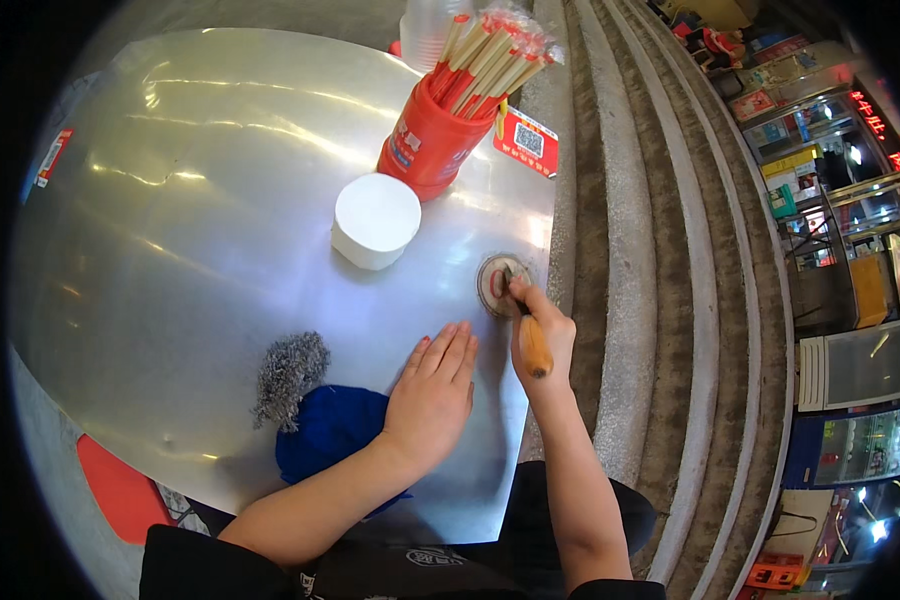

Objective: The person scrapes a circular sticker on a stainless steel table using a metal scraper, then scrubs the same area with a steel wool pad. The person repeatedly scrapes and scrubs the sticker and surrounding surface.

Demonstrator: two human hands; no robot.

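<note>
My right hand [546, 330] grips a scraper-like tool by its wooden handle [535, 346]. Its dark blade meets a round, worn sticker-like patch [491, 294] near the right edge of the metal tabletop [187, 277]. Most of the blade is hidden by my fingers. Flat on the tabletop, palm down, rests my left hand [433, 397], with nothing visible in it. Partly under my left forearm lies a blue cloth [326, 429]. A grey steel wool scrubber [292, 375] touches the cloth's far left side.
Beyond my hands stands a white paper roll [377, 219], beside a red container [436, 139] of wrapped chopsticks [487, 64]. Stacked clear plastic cups [429, 34] and a red printed-code card [526, 142] are behind. Concrete steps [630, 247] run along the right. A red stool [120, 491] shows lower left.
</note>
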